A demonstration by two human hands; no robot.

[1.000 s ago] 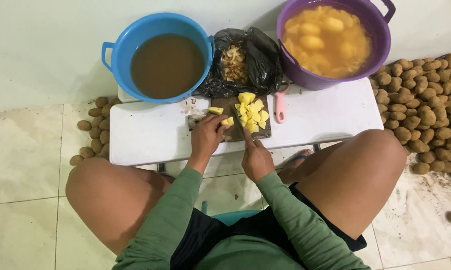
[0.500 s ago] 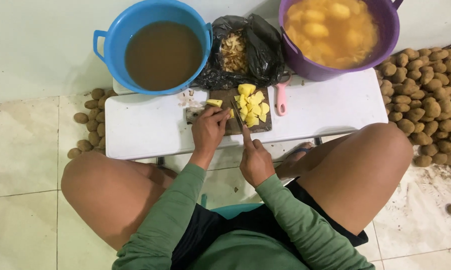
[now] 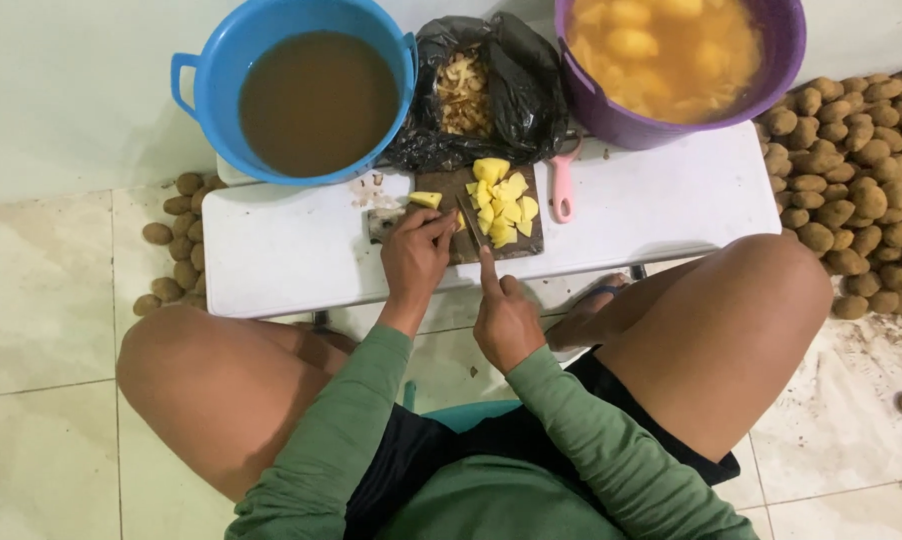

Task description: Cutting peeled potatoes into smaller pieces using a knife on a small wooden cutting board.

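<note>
Now the left hand (image 3: 414, 255) pins a potato piece (image 3: 426, 200) beside the knife (image 3: 471, 220) gripped by the right hand (image 3: 506, 315).

A low white table (image 3: 291, 255) stands on pale cream floor tiles (image 3: 41, 300) with thin grey grout lines, backed by a plain pale wall (image 3: 71, 90) just behind it, and lit softly and evenly, with only faint shadow beneath the table.
</note>
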